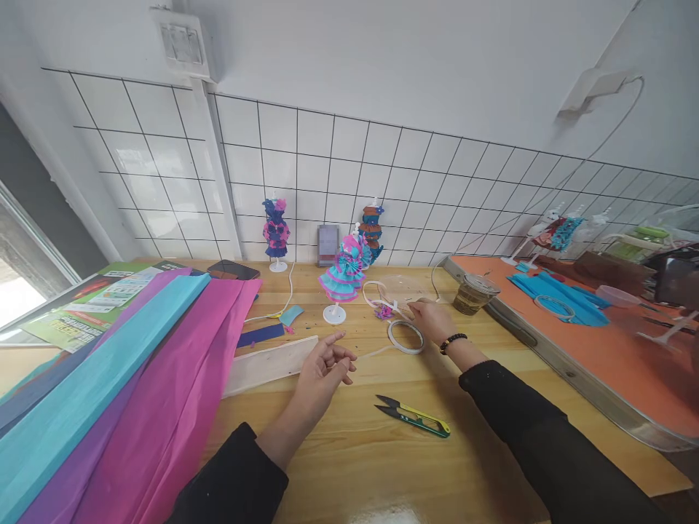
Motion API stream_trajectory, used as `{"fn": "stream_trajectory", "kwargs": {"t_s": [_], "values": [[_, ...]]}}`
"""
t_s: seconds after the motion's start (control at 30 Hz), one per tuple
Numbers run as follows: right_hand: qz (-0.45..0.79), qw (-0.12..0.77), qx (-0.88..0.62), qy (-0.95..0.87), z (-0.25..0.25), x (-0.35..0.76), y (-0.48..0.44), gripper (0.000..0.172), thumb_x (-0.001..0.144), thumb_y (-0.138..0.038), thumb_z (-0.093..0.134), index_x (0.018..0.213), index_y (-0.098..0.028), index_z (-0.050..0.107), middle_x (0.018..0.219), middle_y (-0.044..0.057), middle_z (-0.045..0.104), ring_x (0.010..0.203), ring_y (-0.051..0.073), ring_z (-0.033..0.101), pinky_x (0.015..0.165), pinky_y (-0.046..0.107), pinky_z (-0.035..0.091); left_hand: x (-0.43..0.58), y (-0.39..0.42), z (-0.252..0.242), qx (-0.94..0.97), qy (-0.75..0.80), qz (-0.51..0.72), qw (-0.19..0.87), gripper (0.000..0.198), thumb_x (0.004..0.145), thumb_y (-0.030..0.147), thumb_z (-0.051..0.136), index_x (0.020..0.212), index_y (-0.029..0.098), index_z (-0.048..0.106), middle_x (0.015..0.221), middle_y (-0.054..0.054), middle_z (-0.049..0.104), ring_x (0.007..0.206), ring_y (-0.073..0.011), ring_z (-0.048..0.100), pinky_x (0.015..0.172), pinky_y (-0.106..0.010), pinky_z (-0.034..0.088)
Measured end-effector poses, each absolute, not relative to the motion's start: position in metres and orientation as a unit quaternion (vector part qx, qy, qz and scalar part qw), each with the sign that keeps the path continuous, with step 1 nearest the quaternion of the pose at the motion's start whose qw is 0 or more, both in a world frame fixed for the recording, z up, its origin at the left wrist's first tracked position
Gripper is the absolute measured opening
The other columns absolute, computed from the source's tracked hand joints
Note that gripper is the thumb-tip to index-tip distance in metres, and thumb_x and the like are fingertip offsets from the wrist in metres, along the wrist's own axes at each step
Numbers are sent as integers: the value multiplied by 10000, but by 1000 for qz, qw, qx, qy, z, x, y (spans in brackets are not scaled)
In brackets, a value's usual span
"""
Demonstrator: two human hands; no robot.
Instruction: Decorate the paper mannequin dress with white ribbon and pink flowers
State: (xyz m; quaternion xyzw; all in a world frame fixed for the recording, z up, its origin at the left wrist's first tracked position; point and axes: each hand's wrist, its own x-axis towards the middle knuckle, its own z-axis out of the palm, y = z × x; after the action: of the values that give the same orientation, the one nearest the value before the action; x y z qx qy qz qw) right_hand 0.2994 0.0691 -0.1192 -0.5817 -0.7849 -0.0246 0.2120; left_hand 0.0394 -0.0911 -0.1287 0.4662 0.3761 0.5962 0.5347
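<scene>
My left hand [323, 365] is over the wooden table, index finger raised and thumb pressed toward the curled fingers. A thin pale tape strip [376, 353] runs from its fingertips to a white tape roll [405, 338] lying flat. My right hand [434, 321], a beaded bracelet at the wrist, is just beyond the roll with its fingers pinched together; what they hold is hidden. Between and beyond the hands stands a small dress form in a ruffled turquoise and pink dress [342, 282]. Yellow and green thread snips [413, 416] lie nearer to me.
Pink [178, 371] and turquoise paper sheets [112, 349] cover the left side. A white strip [270, 365], small scraps [384, 311] and a white cable [371, 292] lie about. A cup [476, 293] stands right, beside an orange-topped surface [622, 364]. Two more dressed forms stand by the tiled wall.
</scene>
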Motion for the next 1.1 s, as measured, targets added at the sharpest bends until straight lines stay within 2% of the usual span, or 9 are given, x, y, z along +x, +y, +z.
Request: {"fn": "stream_trajectory", "kwargs": {"t_s": [0.27,0.37,0.47,0.53,0.67,0.9,1.1], "values": [[10,272,-532,-802,-120,272,35,289,883,-273,389,1004,-163,627,901,85,666,789,175,596,681,267,444,40,-91,-130,461,373,586,552,460,717,306,607,1132,160,474,805,-52,599,694,-147,564,544,-265,487],[71,362,-415,-831,-112,244,7,268,886,-294,413,1041,-190,606,966,83,651,866,183,590,740,300,461,41,-93,-127,448,371,582,568,418,701,296,617,1078,163,493,793,-47,597,686,-144,562,542,-261,484],[104,423,-339,-834,-105,217,-17,214,873,-254,449,994,-197,616,826,59,642,784,170,590,704,303,471,41,-93,-123,429,377,580,581,346,677,281,630,980,162,512,778,-42,594,680,-141,562,546,-256,475],[117,442,-313,-833,-105,205,-28,195,871,-226,453,976,-193,614,822,58,636,776,164,589,701,305,475,40,-94,-121,421,380,581,584,309,667,269,631,932,161,514,775,-40,593,674,-139,560,550,-257,471],[123,434,-269,-851,-109,196,-41,177,857,-191,479,980,-192,606,852,69,631,801,163,588,681,299,492,40,-94,-116,423,373,584,585,261,668,231,614,901,165,517,775,-35,593,687,-140,555,561,-262,467],[56,411,-247,-876,-113,198,-47,198,837,-218,535,1027,-208,589,870,79,641,787,181,584,664,331,494,43,-96,-113,425,382,573,587,208,638,174,604,838,164,549,754,-24,572,698,-140,532,555,-248,449],[57,415,-245,-874,-111,198,-48,162,846,-207,527,987,-186,603,824,68,648,761,164,581,659,310,487,42,-95,-121,476,391,541,573,183,685,155,549,868,161,549,737,-33,566,721,-146,528,580,-251,451]]}}
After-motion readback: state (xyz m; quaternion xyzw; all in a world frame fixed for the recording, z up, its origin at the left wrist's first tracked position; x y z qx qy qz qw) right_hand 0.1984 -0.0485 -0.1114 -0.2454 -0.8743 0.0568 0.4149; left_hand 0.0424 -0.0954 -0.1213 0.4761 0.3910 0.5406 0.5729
